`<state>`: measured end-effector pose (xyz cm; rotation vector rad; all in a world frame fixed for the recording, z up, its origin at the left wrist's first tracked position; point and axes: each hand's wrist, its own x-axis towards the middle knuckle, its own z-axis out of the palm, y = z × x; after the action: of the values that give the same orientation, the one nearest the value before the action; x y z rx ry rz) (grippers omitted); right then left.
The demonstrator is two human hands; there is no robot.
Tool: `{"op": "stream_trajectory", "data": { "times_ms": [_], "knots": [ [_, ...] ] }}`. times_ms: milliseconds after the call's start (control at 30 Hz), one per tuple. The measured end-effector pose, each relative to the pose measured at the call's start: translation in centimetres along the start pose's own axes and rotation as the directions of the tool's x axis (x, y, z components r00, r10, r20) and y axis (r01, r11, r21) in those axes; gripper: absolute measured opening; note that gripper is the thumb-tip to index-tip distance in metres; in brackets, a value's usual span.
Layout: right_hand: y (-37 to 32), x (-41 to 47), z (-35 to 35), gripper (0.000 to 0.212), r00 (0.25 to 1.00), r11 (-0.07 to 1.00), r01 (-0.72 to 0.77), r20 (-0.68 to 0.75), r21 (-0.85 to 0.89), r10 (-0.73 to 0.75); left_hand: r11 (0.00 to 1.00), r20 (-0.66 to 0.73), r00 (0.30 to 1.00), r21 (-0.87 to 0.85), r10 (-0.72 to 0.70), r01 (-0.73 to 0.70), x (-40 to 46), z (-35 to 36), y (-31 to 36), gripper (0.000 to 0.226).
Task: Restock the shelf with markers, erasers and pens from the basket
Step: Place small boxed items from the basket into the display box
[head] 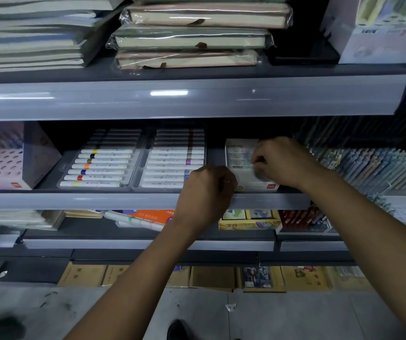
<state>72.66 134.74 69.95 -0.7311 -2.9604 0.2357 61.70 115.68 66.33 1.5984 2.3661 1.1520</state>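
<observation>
On the middle shelf (123,201) a white box of erasers (240,157) stands open, with small pale erasers stacked inside. My right hand (280,161) reaches into the box with fingers curled on an eraser at its right side. My left hand (206,192) is curled at the box's front left corner, and what it holds is hidden. Two clear trays of white markers (103,165) with coloured bands lie to the left. Packed pens (373,168) fill the shelf's right end. The basket is out of view.
Wrapped notebooks (197,38) are stacked on the upper shelf. A pink box (5,155) stands at the middle shelf's left. Lower shelves hold an orange pack (152,215), a yellow box (248,220) and cardboard boxes (211,277). The grey floor lies below.
</observation>
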Motion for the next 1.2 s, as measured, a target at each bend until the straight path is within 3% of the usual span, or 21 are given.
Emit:
{"op": "stream_trajectory", "data": {
  "times_ms": [133, 333, 500, 833, 967, 1200],
  "knots": [
    [-0.4, -0.6, 0.2, 0.024, 0.998, 1.0, 0.023, -0.053, -0.017, -0.024, 1.0, -0.037, 0.999, 0.021, -0.01, 0.01, -1.0, -0.5, 0.5, 0.018],
    [-4.1, -1.7, 0.8, 0.022, 0.951, 0.998, 0.055, -0.306, 0.008, -0.05, 0.989, -0.124, 0.988, 0.1, -0.091, 0.104, -4.0, -3.0, -0.4, 0.012],
    [-10.8, -3.0, 2.3, 0.018, 0.927, 0.991, 0.116, -0.367, 0.074, -0.081, 0.96, -0.184, 0.969, 0.193, -0.168, 0.203, -7.4, -6.8, -3.2, 0.01],
    [-30.5, -4.6, 8.5, 0.016, 0.934, 0.941, 0.264, -0.299, 0.213, -0.195, 0.856, -0.302, 0.877, 0.25, -0.374, 0.452, -20.9, -19.4, -13.1, 0.019],
    [-41.6, -4.2, 12.3, 0.016, 0.932, 0.904, 0.35, -0.19, 0.244, -0.31, 0.775, -0.372, 0.799, 0.256, -0.472, 0.578, -28.7, -25.8, -18.5, 0.014],
    [-59.0, -3.9, 18.0, 0.02, 0.864, 0.833, 0.488, -0.014, 0.261, -0.502, 0.571, -0.481, 0.584, 0.191, -0.654, 0.798, -42.2, -35.0, -26.8, 0.018]
  ]
}}
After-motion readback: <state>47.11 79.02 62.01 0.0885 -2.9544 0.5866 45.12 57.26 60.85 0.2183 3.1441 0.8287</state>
